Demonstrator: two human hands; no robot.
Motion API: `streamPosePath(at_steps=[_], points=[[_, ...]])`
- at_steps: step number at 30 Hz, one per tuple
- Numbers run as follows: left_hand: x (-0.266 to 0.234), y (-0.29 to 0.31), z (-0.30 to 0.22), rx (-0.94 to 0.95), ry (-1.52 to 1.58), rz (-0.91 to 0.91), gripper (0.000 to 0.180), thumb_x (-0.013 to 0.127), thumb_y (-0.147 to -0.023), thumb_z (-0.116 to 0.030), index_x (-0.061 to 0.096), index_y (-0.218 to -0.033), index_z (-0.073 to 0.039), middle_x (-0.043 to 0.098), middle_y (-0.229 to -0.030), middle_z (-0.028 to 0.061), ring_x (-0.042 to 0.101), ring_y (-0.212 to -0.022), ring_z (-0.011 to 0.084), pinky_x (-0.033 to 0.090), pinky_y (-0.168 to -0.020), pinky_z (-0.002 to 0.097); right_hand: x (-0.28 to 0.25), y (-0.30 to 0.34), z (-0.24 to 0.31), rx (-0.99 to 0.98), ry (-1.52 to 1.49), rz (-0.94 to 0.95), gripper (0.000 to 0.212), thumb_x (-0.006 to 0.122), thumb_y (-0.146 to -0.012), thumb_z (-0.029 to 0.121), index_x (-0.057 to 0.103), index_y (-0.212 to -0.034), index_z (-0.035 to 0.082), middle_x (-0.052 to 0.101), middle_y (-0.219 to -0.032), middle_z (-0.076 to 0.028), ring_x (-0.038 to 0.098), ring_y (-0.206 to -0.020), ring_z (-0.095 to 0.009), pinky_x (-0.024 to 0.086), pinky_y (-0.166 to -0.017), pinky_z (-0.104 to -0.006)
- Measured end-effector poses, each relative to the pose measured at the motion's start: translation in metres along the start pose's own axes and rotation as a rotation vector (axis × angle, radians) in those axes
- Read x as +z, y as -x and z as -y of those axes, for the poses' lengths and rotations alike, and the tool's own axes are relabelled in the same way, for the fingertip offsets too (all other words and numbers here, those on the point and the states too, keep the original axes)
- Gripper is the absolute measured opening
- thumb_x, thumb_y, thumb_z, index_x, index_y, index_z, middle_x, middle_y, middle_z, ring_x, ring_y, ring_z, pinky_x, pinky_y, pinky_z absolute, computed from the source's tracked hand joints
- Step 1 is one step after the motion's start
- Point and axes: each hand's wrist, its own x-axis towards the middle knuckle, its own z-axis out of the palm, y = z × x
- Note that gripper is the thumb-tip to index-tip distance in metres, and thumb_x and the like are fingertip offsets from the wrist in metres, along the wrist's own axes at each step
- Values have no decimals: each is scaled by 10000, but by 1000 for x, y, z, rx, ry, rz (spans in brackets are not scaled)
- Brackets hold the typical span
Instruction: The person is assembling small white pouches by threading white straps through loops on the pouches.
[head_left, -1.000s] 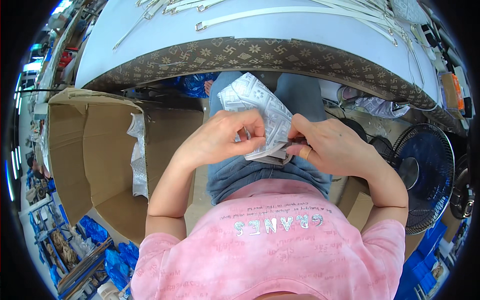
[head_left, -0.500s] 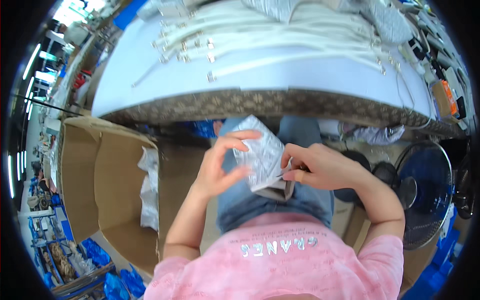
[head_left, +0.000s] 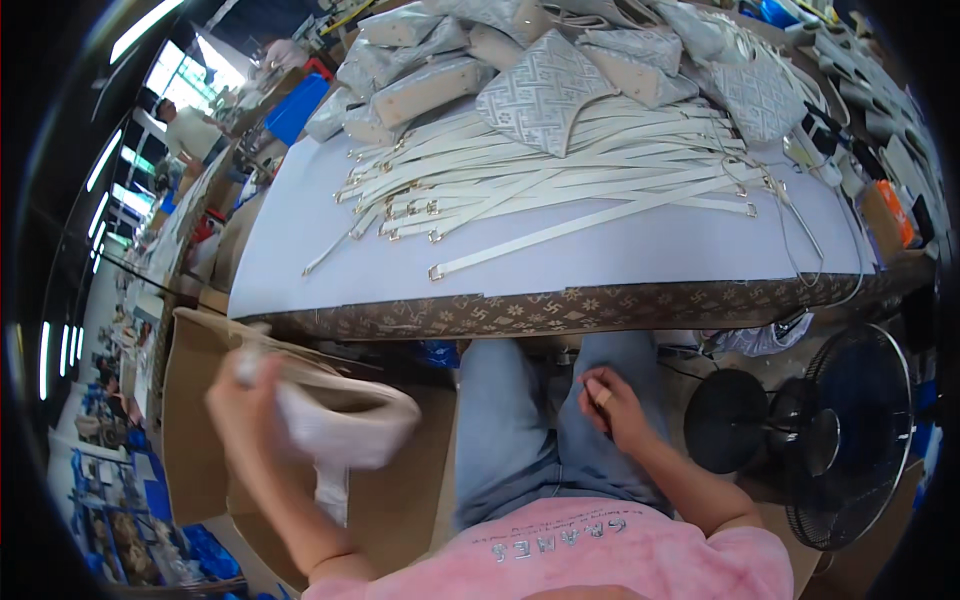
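Observation:
My left hand (head_left: 245, 395), smeared by motion, is closed on one end of a pale silver-white bag (head_left: 345, 430). The bag hangs tilted over the large cardboard box (head_left: 200, 375) at my left, with its beige-rimmed mouth showing. My right hand (head_left: 615, 405) is above my thigh, its fingers curled in. A small pale patch shows at those fingers, and whatever may be inside them is hidden. Inside the box, partly behind the bag, is a whitish wrapped piece (head_left: 332, 492).
On the white table (head_left: 400, 285) lie many white straps (head_left: 560, 225) with metal buckles. Silver patterned bags (head_left: 545, 95) are piled behind them. A black fan (head_left: 850, 435) stands at my right. Across the room at the far left is another person (head_left: 190, 132).
My left hand has swung left with the bag, from above my lap to over the box. My right hand has come off the bag. The view has tilted up, showing more of the table.

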Motion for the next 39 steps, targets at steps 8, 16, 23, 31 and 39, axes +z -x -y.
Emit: streamPosePath(at_steps=[8,16,23,31,39], points=[[31,-100,-81,751,-248,-134,489,695,-867,-30,570,-1340,-51,553,-1354,181,501,-1294,366,389,-1092,448,-7,-17,7,67,-80,184,259,445,-1067,260,522,-1182,42,556,-786,-44,388,-507,-59,316,-471,-208],[323,-134,-223,1253,-325,70,727,712,-717,-63,539,-1410,-198,466,-1497,110,345,-1446,334,275,-1169,517,-8,-14,13,94,-249,282,277,428,-1078,262,523,-1181,23,548,-778,-37,384,-513,-51,321,-482,-213],[224,-202,-159,738,715,-164,313,631,-777,-42,716,-1077,-15,722,-893,33,620,-685,164,494,-668,274,-12,-1,11,-108,-64,294,241,549,-1023,261,582,-1134,50,565,-795,-13,398,-528,-38,317,-489,-201],[97,14,-15,-226,956,560,367,524,-598,-42,654,-939,-2,657,-821,53,615,-737,164,503,-703,264,47,-17,90,-414,-214,241,258,586,-991,277,630,-961,25,605,-823,-43,461,-546,-54,345,-498,-194],[162,141,41,-209,847,294,308,621,-763,-105,635,-1050,6,681,-925,124,646,-820,205,519,-795,312,106,-16,36,-104,-273,152,264,523,-1038,211,584,-852,33,565,-807,19,447,-603,-45,357,-535,-225]])
